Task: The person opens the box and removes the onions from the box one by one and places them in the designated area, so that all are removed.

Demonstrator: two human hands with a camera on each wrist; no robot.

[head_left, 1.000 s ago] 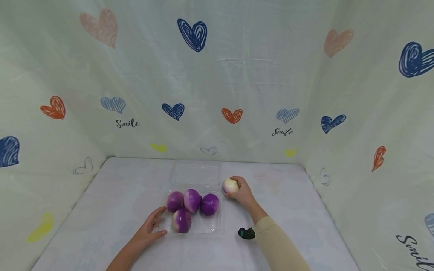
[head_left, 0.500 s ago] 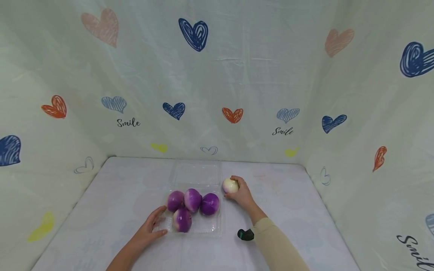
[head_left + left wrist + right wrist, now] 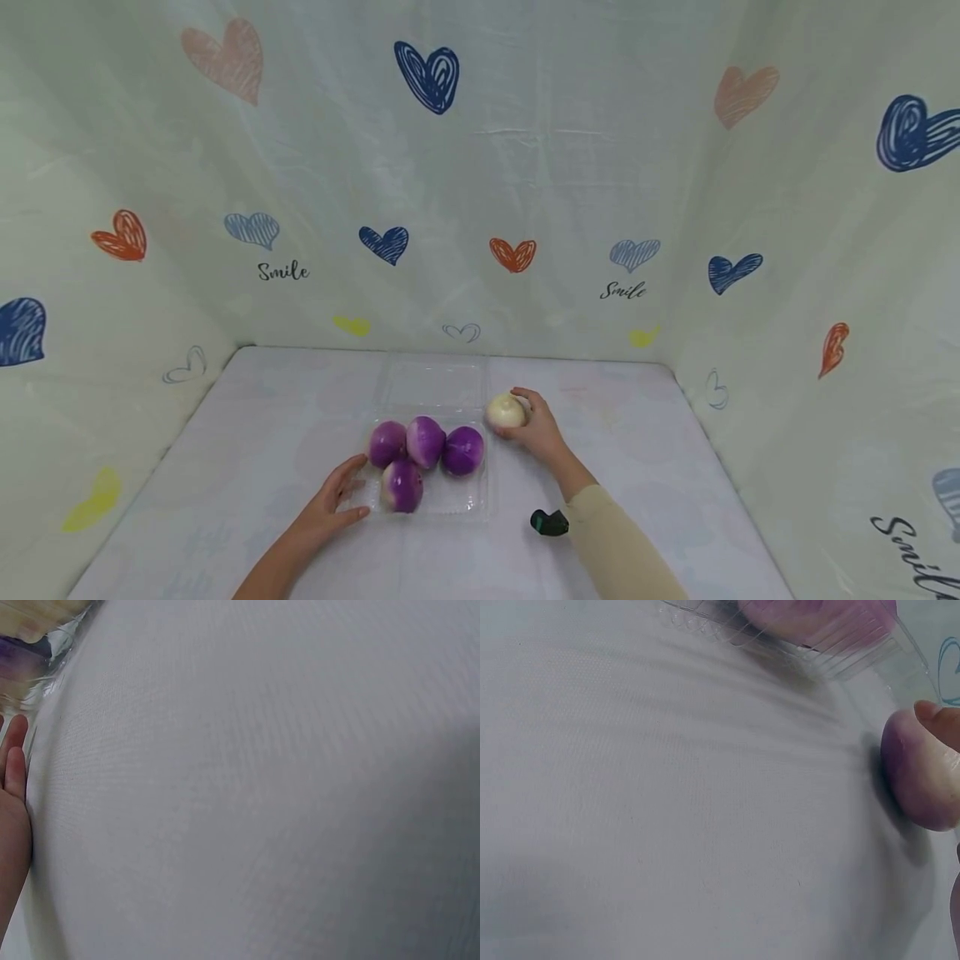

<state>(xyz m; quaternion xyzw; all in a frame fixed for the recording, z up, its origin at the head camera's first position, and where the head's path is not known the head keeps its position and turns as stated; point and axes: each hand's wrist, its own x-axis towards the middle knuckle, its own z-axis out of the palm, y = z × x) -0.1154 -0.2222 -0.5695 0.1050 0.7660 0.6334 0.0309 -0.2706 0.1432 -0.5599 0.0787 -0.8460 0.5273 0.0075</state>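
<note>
In the head view, a clear plastic clamshell box (image 3: 468, 504) stands open in the middle of the table. Several purple-and-white turnips (image 3: 462, 451) sit in its near half. My right hand (image 3: 536, 425) grips another turnip (image 3: 506, 412), pale face toward me, just right of the box near its hinge. The right wrist view catches the thumb (image 3: 939, 724) on that turnip (image 3: 922, 772), which lies low over the table with a shadow under it. My left hand (image 3: 333, 502) is at the box's left side, fingers and thumb spread apart and relaxed, fingertips right at the rim.
The box's transparent lid (image 3: 433, 387) lies folded back toward the rear wall. A small dark object with a green mark (image 3: 549, 522) shows beside the right sleeve (image 3: 618, 542). Heart-printed curtains (image 3: 562, 167) close off the back and sides of the white table (image 3: 285, 408).
The right hand's turnip has shifted slightly left and turned, showing more of its pale face. My left hand and the turnips in the box have stayed put.
</note>
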